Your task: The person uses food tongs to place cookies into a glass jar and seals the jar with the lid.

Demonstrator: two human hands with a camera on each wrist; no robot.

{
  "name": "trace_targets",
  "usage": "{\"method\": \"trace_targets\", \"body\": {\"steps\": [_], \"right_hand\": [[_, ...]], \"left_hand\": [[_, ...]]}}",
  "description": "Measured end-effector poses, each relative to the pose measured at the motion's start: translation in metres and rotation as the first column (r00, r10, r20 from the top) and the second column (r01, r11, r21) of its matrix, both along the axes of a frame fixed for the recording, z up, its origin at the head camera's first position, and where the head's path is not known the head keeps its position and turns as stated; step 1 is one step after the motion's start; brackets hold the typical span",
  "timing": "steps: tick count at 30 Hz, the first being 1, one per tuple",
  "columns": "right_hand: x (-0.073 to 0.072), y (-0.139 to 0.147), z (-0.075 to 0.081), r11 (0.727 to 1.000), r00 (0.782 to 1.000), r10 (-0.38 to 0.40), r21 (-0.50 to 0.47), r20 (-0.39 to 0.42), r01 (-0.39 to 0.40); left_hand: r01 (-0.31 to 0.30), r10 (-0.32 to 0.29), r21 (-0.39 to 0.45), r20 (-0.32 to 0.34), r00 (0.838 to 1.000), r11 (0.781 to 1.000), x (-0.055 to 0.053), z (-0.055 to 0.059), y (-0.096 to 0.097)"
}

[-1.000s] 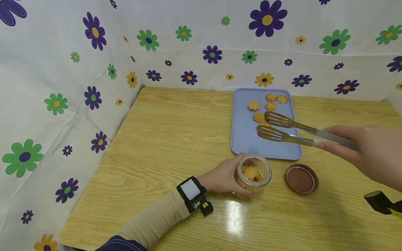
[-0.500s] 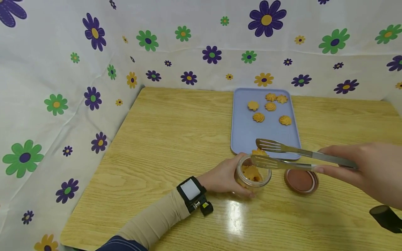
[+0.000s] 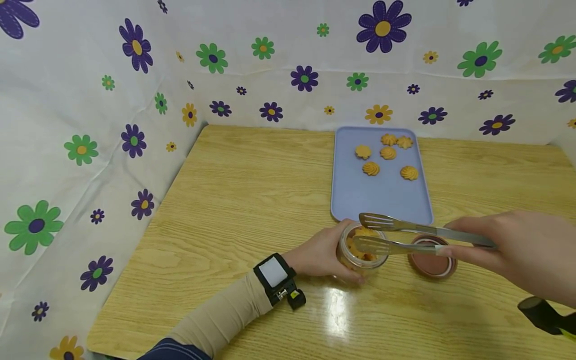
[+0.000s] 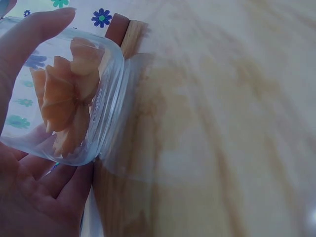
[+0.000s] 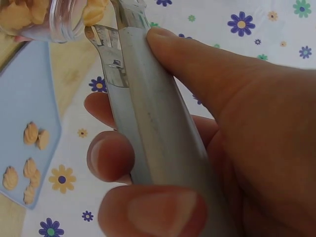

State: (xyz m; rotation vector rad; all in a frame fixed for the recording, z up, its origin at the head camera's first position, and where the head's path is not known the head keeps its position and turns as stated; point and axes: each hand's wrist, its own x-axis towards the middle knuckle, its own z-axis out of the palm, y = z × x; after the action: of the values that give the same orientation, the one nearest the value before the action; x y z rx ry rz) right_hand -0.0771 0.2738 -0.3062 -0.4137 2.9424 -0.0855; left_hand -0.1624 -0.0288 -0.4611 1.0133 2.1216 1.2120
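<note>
My left hand [image 3: 317, 252] grips a glass jar [image 3: 363, 266] standing on the table, fingers and thumb wrapped round its sides. Several cookies [image 4: 61, 96] lie in the jar, seen through the glass in the left wrist view. In my right hand [image 3: 522, 247] I hold metal tongs [image 3: 405, 226] with slotted tips. One swirled cookie [image 5: 95, 12] sits between the tong tips, right at the jar's mouth. The slotted tips overlap the rim in the head view. Curled fingers [image 5: 111, 157] press one arm of the tongs, the thumb the other.
A blue tray [image 3: 371, 200] with several swirled cookies [image 3: 371, 168] lies behind the jar. Right of the jar is a brown lid [image 3: 431, 263], partly covered by the tongs. A flowered cloth [image 3: 279, 60] rises behind and left of the wooden table [image 3: 234, 200].
The tongs have moved from the tray toward me, over the jar's mouth, taking a cookie off the tray and lowering it to the rim. My left hand and the jar have stayed put.
</note>
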Motion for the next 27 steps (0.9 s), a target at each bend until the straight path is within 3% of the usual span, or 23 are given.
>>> {"method": "trace_targets", "body": {"steps": [5,27], "right_hand": [[-0.0013,-0.0023,-0.0006,1.000,0.999,0.001,0.009,0.037,-0.001],[-0.0063,-0.0061,-0.0009,0.999,0.999,0.009,-0.040,0.041,-0.007]], "left_hand": [[-0.004,0.004,-0.002,-0.004,1.000,1.000,0.0003,-0.0008,0.0000],[-0.009,0.009,-0.045,-0.009,1.000,0.999,0.0001,0.0012,-0.0002]]}}
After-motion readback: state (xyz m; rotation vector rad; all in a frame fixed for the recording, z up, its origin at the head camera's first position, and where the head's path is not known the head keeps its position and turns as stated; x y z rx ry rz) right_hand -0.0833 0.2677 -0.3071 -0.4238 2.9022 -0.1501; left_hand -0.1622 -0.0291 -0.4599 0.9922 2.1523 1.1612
